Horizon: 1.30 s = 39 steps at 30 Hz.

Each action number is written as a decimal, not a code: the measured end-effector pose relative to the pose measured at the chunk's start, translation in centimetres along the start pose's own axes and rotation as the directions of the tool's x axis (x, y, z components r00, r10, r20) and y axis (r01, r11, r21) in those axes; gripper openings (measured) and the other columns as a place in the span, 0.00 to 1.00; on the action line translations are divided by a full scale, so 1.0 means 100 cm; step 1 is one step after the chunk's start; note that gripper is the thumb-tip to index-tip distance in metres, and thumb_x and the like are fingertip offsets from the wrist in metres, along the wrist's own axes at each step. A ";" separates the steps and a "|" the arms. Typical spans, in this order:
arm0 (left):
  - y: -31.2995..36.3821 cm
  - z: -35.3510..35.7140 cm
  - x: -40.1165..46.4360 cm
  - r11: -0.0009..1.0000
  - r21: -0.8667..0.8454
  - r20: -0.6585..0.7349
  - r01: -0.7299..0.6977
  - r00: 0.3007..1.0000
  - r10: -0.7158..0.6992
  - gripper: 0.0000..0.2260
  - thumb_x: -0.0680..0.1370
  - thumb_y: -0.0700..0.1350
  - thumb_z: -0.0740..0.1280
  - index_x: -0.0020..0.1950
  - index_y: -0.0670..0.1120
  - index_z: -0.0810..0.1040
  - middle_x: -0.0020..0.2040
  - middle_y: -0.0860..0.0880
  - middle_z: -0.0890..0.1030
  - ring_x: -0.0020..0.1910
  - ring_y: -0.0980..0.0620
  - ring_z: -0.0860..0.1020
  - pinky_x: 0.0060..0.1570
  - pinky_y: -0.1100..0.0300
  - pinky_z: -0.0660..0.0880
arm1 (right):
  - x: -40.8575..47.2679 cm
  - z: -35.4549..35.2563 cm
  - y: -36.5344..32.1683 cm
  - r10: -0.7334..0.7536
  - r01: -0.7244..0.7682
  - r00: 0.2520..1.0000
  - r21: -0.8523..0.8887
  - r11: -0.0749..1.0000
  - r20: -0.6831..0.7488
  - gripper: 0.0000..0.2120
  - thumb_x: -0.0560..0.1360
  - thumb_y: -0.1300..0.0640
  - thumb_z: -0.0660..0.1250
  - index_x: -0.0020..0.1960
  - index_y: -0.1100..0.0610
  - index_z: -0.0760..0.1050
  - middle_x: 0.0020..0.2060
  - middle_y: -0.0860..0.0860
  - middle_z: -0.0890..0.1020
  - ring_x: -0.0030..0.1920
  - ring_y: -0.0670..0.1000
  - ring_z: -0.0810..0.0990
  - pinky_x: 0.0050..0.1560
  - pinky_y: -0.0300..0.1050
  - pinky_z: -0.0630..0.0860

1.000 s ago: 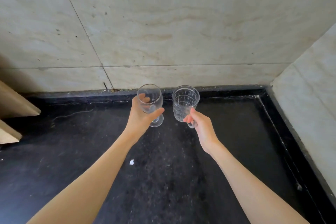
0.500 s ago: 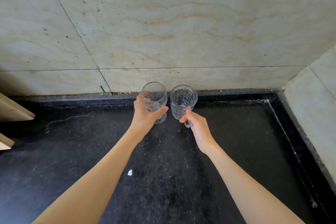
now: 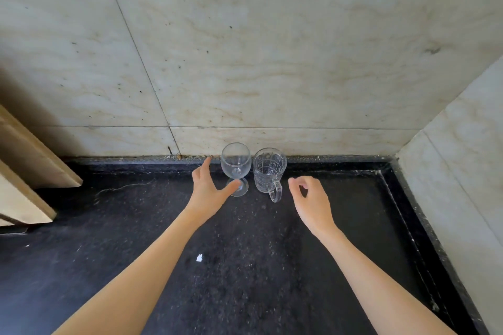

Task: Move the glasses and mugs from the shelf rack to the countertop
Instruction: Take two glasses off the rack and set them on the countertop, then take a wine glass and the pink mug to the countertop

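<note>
My left grip (image 3: 208, 189) is spread open, thumb perhaps just touching the foot of the wine glass (image 3: 235, 164) upright to its right. My right grip (image 3: 311, 198) hangs loosely curled, empty, the glass mug (image 3: 269, 171) on the counter (image 3: 245, 266) just left.

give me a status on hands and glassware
Left hand open, right hand loosely curled, both empty. Wine glass and glass mug upright on countertop by wall. Nothing in the way.
</note>
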State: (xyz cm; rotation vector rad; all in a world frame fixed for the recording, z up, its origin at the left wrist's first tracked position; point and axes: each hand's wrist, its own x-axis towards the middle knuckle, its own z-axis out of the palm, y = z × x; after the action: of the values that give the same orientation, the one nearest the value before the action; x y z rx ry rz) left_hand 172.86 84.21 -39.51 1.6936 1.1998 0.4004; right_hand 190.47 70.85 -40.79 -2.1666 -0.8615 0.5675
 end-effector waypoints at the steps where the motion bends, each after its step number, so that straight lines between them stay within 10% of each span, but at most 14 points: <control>1: 0.008 -0.010 -0.008 0.999 0.038 -0.019 -0.034 0.999 0.035 0.41 0.72 0.55 0.69 0.77 0.49 0.48 0.75 0.44 0.50 0.74 0.45 0.57 0.68 0.48 0.61 | -0.003 -0.012 -0.011 -0.066 0.065 0.997 -0.049 0.997 -0.026 0.21 0.77 0.43 0.58 0.61 0.56 0.72 0.60 0.52 0.75 0.61 0.50 0.72 0.57 0.42 0.67; 8: 0.098 -0.093 -0.081 0.787 0.545 -0.150 -0.289 0.890 0.431 0.34 0.77 0.57 0.59 0.77 0.53 0.42 0.78 0.47 0.42 0.76 0.44 0.45 0.73 0.44 0.45 | -0.032 -0.087 -0.137 -0.631 0.575 0.776 -0.410 0.708 -0.002 0.29 0.77 0.42 0.55 0.72 0.56 0.59 0.73 0.55 0.63 0.73 0.54 0.58 0.73 0.55 0.53; 17: 0.175 -0.227 -0.270 0.418 0.905 -0.372 0.078 0.622 0.689 0.33 0.73 0.67 0.45 0.74 0.60 0.36 0.76 0.53 0.35 0.75 0.47 0.34 0.68 0.38 0.31 | -0.130 -0.120 -0.311 -0.930 0.830 0.356 -0.488 0.270 0.091 0.39 0.70 0.28 0.45 0.75 0.43 0.39 0.75 0.48 0.36 0.75 0.53 0.35 0.69 0.66 0.34; 31: 0.029 -0.332 -0.710 0.418 0.419 -0.883 0.806 0.254 0.396 0.33 0.76 0.63 0.52 0.74 0.61 0.36 0.78 0.51 0.40 0.76 0.47 0.37 0.69 0.38 0.32 | -0.523 0.040 -0.448 -0.920 0.933 -0.357 0.013 -0.360 0.159 0.38 0.71 0.28 0.45 0.71 0.39 0.28 0.72 0.46 0.31 0.72 0.52 0.30 0.65 0.65 0.27; 39: -0.042 -0.319 -0.992 0.228 0.100 -0.961 0.969 0.034 0.275 0.34 0.77 0.63 0.52 0.73 0.60 0.31 0.75 0.52 0.29 0.73 0.48 0.29 0.68 0.38 0.28 | -0.819 0.091 -0.436 -0.813 0.796 -0.581 0.235 -0.557 0.040 0.38 0.71 0.30 0.49 0.72 0.40 0.33 0.76 0.48 0.40 0.76 0.55 0.40 0.68 0.68 0.34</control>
State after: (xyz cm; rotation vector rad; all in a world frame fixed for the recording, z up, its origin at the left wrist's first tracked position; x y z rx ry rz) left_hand 102.49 16.50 -3.02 1.3754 3.5994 0.3221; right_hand 111.73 38.23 -3.06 -0.1306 -2.4017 -0.2860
